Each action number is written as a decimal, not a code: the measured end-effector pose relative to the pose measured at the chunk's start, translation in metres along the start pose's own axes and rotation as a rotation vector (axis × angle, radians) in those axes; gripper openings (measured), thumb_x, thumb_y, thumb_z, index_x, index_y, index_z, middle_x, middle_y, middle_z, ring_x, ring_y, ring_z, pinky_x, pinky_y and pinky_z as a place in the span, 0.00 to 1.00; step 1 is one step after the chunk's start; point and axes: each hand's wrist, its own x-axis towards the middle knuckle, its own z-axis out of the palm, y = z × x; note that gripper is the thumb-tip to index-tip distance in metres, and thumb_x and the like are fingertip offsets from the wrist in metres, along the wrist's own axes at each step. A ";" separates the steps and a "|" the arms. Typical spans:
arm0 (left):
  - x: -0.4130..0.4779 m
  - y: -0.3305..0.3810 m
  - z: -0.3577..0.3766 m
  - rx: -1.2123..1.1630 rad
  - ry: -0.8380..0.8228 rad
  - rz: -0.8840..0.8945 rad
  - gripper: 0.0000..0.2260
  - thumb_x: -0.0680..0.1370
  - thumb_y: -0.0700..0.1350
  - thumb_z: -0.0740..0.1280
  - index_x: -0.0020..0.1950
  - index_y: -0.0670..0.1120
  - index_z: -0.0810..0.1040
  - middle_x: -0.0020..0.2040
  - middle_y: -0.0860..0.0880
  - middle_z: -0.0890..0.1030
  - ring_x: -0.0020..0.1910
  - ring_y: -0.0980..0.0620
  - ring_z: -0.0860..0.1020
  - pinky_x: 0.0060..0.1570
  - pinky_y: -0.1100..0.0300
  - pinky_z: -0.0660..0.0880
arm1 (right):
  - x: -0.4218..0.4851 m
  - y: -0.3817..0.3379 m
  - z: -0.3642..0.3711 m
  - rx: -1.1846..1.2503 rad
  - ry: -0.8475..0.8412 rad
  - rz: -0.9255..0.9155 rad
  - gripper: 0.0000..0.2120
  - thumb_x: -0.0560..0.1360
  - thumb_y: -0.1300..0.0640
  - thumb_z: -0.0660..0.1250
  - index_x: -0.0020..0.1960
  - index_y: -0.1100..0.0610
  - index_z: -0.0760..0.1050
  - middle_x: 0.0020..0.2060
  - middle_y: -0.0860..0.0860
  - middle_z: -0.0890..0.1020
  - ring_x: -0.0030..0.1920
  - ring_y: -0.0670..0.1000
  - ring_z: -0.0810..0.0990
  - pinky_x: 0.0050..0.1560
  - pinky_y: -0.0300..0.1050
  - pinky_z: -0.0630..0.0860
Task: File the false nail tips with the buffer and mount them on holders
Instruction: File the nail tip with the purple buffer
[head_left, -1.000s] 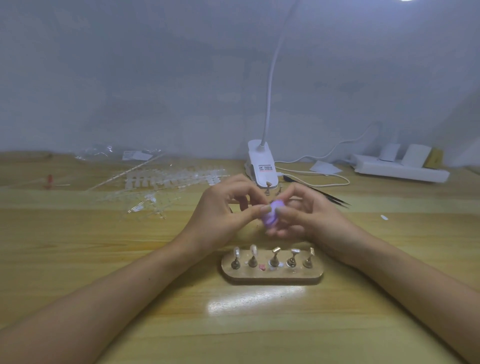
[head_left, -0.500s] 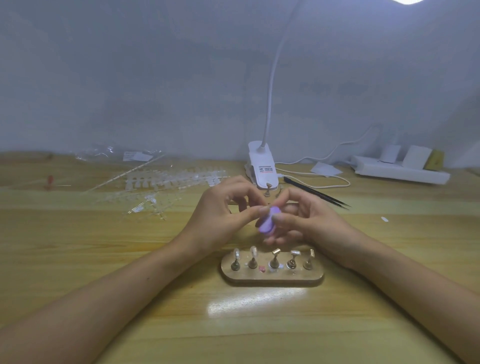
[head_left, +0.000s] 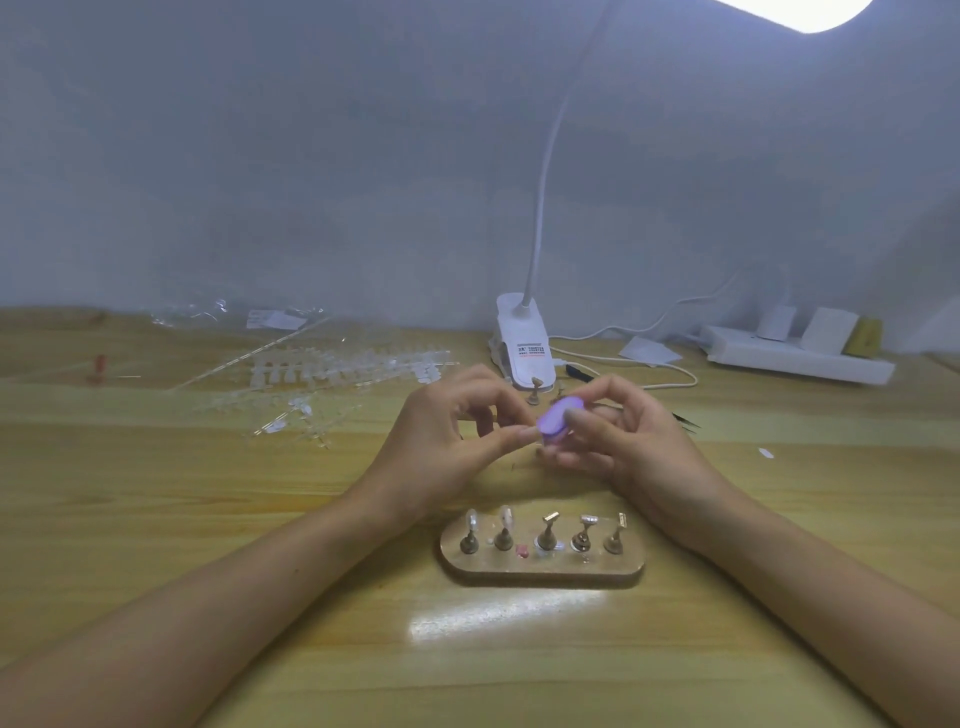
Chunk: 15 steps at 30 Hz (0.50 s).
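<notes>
Nearest on the desk (head_left: 260, 519), a wooden base (head_left: 543, 569) is sitting w/ five small metal holders (head_left: 546, 534) standing in a row; the two on the left are carrying pale nail tips (head_left: 471, 519), the other three are showing bare tilted tops, & a little pink bit (head_left: 522, 551) is lying on the base btwn the 2nd and 3rd. Just behind it both forearms are reaching in and the hands are meeting above the desk. The right hand (head_left: 639, 447) is gripping a purple oval buffer (head_left: 558, 418), its fingers (head_left: 608, 396) curling round it w/ a fingertip pressing on the flat face. The left hand (head_left: 441, 441) is curling too, thumb and forefinger pinching together right at the buffer's lower edge; whatever is sitting in that pinch is too small to make out. Black tweezers (head_left: 687, 420) are poking out from behind the right hand, and a white fleck (head_left: 765, 453) is lying further right. Beyond the hands two loose holders (head_left: 534, 388) are standing beside the white clip lamp (head_left: 522, 343), its neck rising up out of view. To the left, strips of clear nail tips (head_left: 343, 366) are lying scattered, w/ a plastic bag (head_left: 234, 314) behind them and a small red thing (head_left: 97, 364) at far left. At far right a white power strip (head_left: 795, 357) is lying by the wall.
</notes>
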 end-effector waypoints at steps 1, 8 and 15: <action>0.000 0.000 0.000 0.001 0.003 0.001 0.08 0.72 0.40 0.75 0.38 0.52 0.81 0.39 0.54 0.79 0.37 0.62 0.75 0.38 0.74 0.67 | 0.000 0.000 0.000 -0.026 -0.030 0.012 0.11 0.72 0.60 0.70 0.50 0.62 0.71 0.42 0.61 0.85 0.39 0.57 0.86 0.41 0.43 0.83; -0.001 0.001 -0.001 -0.002 -0.012 0.003 0.07 0.72 0.39 0.75 0.38 0.50 0.81 0.40 0.53 0.79 0.37 0.61 0.75 0.39 0.74 0.67 | -0.003 -0.001 0.002 -0.073 -0.019 0.014 0.13 0.72 0.59 0.71 0.50 0.63 0.71 0.42 0.61 0.85 0.40 0.57 0.86 0.43 0.46 0.84; 0.000 -0.001 -0.001 -0.018 -0.018 -0.010 0.06 0.72 0.40 0.75 0.39 0.48 0.82 0.40 0.52 0.79 0.36 0.58 0.74 0.39 0.72 0.68 | -0.003 -0.002 0.002 -0.058 -0.022 0.013 0.12 0.72 0.58 0.72 0.50 0.61 0.72 0.42 0.60 0.85 0.39 0.57 0.86 0.40 0.44 0.83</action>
